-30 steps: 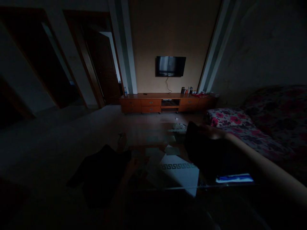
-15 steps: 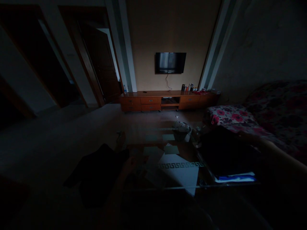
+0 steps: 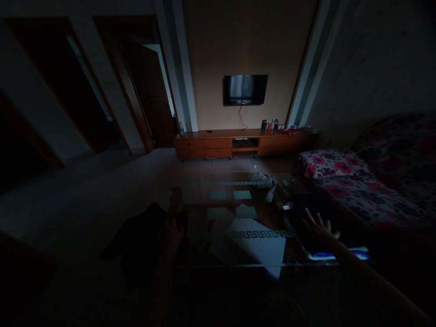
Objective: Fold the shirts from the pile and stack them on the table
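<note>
The room is very dim. My left hand (image 3: 171, 230) is at the left end of a glass-topped table (image 3: 221, 264), fingers curled on a black cloth (image 3: 139, 240) that hangs past the table's side. My right hand (image 3: 322, 227) is spread with its fingers apart over a second dark cloth (image 3: 303, 209) at the table's right. Whether its palm touches that cloth I cannot tell. Beneath the dark cloth, the blue and white edge of a folder-like thing (image 3: 340, 255) shows. White paper sheets (image 3: 260, 243) show at the table's middle, between my hands.
Pale green rectangles (image 3: 246, 212) and a Greek-key band mark the glass. A patterned bag-like thing (image 3: 261, 178) sits at the far side. Beyond are a wooden TV cabinet (image 3: 218, 144), a wall television (image 3: 245, 90) and, at right, a flowered sofa (image 3: 340, 163).
The dark cloth on the right was raised by my right hand and now lies lower. That hand has moved left and down, with its fingers spread. My left hand stays at the black cloth.
</note>
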{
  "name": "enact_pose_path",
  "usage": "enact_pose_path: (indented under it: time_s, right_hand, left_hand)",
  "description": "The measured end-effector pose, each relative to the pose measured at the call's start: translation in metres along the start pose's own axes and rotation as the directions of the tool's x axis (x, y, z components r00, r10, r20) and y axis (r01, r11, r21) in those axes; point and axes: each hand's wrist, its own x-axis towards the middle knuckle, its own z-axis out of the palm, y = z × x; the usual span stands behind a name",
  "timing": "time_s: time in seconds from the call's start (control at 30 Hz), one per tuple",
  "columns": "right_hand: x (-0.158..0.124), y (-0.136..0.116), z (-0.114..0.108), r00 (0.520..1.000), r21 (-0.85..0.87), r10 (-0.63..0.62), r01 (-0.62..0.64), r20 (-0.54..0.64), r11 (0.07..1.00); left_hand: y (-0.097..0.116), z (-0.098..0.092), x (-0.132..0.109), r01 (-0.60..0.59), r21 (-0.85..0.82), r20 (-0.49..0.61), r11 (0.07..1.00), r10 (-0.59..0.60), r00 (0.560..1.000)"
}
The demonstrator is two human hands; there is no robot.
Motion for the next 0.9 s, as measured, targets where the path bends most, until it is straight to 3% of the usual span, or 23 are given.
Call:
enact_pose_path:
  time_s: [0.1,0.23,0.4,0.57,0.63,0.7,0.73,0.77,0.9]
  right_hand:
    - [0.001,0.009,0.029,0.997,-0.015,0.071,-0.07,0.019,0.997]
    - [0.012,0.004,0.027,0.994,-0.043,0.073,-0.077,-0.077,0.996]
    - [0.003,-0.042,-0.002,0.984,-0.053,-0.073,0.066,-0.161,0.996]
    - [-0.022,-0.11,-0.022,0.967,0.07,-0.226,0.234,-0.115,0.97]
    - [-0.032,-0.139,-0.024,0.945,0.231,-0.32,0.326,-0.064,0.917]
    - [-0.043,-0.168,-0.024,0.883,0.45,-0.469,0.426,-0.02,0.785]
    - [-0.049,-0.182,-0.024,0.844,0.557,-0.537,0.451,-0.01,0.698]
    - [-0.055,-0.195,-0.025,0.81,0.649,-0.586,0.45,-0.008,0.613]
    - [-0.078,-0.244,-0.041,0.779,0.879,-0.626,0.323,-0.036,0.351]
  left_hand:
    - [-0.027,0.0,-0.008,0.077,0.169,0.134,0.983,-0.1,0.986]
    - [-0.05,0.007,-0.013,0.091,0.182,0.265,0.979,-0.138,0.954]
    - [-0.047,-0.002,-0.012,0.056,0.009,0.126,0.998,-0.056,0.99]
    - [-0.028,-0.052,0.006,0.085,-0.254,0.011,0.963,-0.085,0.996]
    - [-0.012,-0.084,0.012,0.096,-0.521,-0.062,0.848,-0.15,0.987]
    - [0.009,-0.12,0.015,0.038,-0.775,-0.091,0.631,-0.172,0.981]
    - [0.021,-0.139,0.014,-0.014,-0.88,-0.094,0.475,-0.144,0.985]
    - [0.033,-0.156,0.013,-0.042,-0.953,-0.082,0.302,-0.124,0.989]
    - [0.069,-0.207,0.007,-0.109,-0.993,-0.111,0.048,-0.038,0.993]
